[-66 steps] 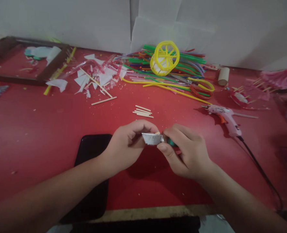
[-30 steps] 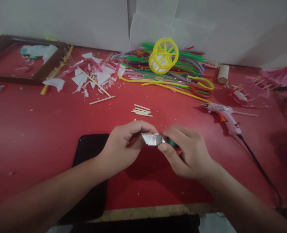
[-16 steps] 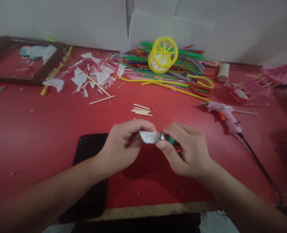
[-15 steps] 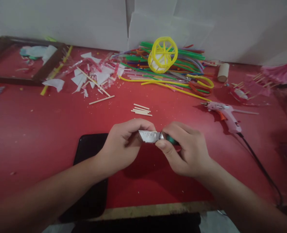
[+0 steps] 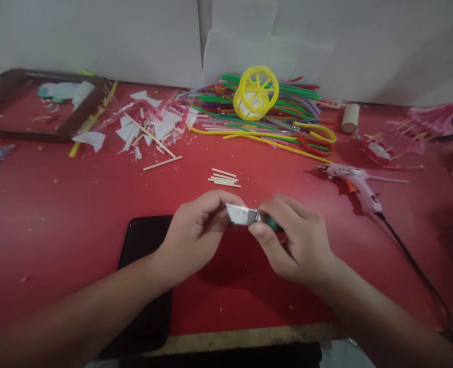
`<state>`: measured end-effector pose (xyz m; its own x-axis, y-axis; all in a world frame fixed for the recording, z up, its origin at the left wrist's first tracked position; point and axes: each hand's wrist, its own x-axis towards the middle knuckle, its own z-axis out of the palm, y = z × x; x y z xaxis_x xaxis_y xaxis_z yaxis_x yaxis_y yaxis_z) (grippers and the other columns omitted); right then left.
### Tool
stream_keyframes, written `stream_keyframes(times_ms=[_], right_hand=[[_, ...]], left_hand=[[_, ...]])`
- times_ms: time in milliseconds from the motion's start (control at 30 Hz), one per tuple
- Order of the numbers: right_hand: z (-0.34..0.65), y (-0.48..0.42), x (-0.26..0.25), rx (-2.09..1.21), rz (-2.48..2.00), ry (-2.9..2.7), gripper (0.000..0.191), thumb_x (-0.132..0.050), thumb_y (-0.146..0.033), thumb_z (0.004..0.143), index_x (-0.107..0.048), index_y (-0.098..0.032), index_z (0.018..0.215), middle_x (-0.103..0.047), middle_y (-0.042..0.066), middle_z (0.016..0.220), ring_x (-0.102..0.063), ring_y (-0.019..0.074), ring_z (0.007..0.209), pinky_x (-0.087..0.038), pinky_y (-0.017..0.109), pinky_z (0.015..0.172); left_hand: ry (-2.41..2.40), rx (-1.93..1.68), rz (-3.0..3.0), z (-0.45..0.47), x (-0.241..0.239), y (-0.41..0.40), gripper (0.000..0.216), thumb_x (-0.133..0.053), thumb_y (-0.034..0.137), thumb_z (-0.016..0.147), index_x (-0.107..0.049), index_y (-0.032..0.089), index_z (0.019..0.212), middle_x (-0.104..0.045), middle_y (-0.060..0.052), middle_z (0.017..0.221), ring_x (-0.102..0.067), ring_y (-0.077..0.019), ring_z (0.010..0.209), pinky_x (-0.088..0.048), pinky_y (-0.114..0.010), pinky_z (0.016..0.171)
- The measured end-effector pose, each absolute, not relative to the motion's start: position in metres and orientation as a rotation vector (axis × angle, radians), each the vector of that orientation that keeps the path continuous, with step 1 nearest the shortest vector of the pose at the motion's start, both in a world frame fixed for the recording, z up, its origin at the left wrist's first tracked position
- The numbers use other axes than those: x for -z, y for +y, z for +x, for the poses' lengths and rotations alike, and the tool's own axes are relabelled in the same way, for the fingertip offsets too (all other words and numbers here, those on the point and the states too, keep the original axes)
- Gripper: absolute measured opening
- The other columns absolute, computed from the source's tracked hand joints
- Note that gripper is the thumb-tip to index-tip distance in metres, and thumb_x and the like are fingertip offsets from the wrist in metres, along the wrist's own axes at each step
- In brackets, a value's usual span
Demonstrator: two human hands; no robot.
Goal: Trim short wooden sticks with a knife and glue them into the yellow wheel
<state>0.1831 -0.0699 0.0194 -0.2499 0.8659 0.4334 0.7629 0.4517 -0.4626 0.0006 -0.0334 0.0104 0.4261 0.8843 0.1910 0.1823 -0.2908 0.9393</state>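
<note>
My right hand is closed around the green handle of a utility knife. Its wide silvery blade points left, with the thumb just below the blade's base. My left hand has its fingers curled in behind the blade's tip. Whatever it pinches, if anything, is hidden by the fingers and the blade. Just beyond both hands, several short wooden sticks lie in a small group on the red table. Under my left forearm is a black phone-like slab.
A pink glue gun with a black cord lies at right. Pipe cleaners, scissors and a yellow wheeled piece are at the back. Paper scraps, longer sticks and a brown frame lie left; a cylinder stands right.
The blade has shifted slightly right and its tip sits a little farther from the left palm. The whole view has moved slightly. Both hands keep their grips.
</note>
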Motion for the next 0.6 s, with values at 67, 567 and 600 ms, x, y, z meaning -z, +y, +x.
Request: stream_keyframes(times_ms=[67, 567, 600], right_hand=[[0.1815, -0.0717, -0.0188, -0.204, -1.349, -2.092, 0.033, -0.045, -0.042, 0.095, -0.054, -0.018, 0.074, -0.053, 0.000, 0.065, -0.046, 0.0114, 0.058, -0.034, 0.026, 0.055], [0.1817, -0.0719, -0.0206, -0.216, -1.339, -2.095, 0.034, -0.045, -0.043, 0.095, -0.053, -0.018, 0.072, -0.053, 0.001, 0.065, -0.045, 0.0107, 0.057, -0.034, 0.026, 0.055], [0.1819, -0.0721, -0.0207, -0.224, -1.335, -2.096, 0.034, -0.046, -0.042, 0.095, -0.052, -0.018, 0.072, -0.052, 0.000, 0.064, -0.044, 0.0105, 0.057, -0.033, 0.026, 0.055]], left_hand=[[0.900, -0.944, 1.728, 0.0002, -0.0090, -0.0334, 0.021, -0.052, 0.003, 0.082, -0.063, 0.019, 0.092, -0.070, 0.000, 0.084, -0.064, -0.0113, 0.074, -0.051, -0.021, 0.067], [0.874, -0.939, 1.749, -0.0010, -0.0101, -0.0341, 0.031, -0.047, -0.002, 0.077, -0.063, 0.020, 0.090, -0.071, 0.001, 0.085, -0.064, -0.0112, 0.075, -0.049, -0.021, 0.068], [0.871, -0.930, 1.748, -0.0012, -0.0102, -0.0342, 0.031, -0.047, -0.002, 0.077, -0.063, 0.020, 0.091, -0.071, 0.001, 0.085, -0.064, -0.0114, 0.075, -0.049, -0.021, 0.068]])
